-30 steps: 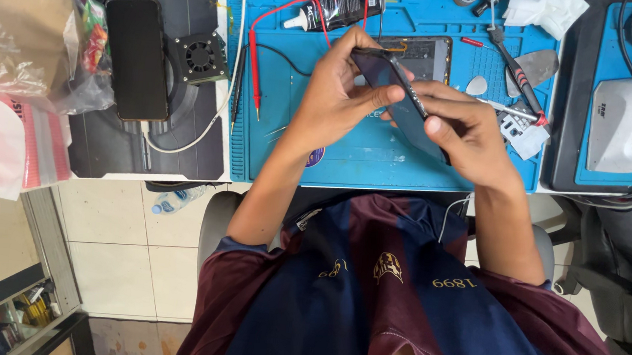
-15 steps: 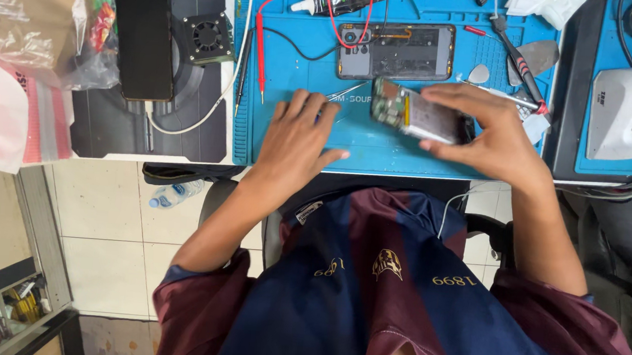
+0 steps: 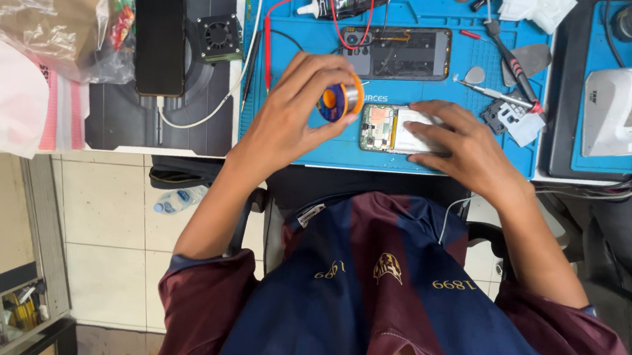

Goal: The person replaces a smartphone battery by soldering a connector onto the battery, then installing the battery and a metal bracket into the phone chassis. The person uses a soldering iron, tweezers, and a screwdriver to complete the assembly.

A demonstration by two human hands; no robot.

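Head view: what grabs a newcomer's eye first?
The left hand pinching a small orange and blue spool of solder wire over the bright blue work mat, at centre. Just to its right, the right hand rests on an opened phone with its circuit board bared.

Left hand grips solder spool; right hand steadies opened phone.
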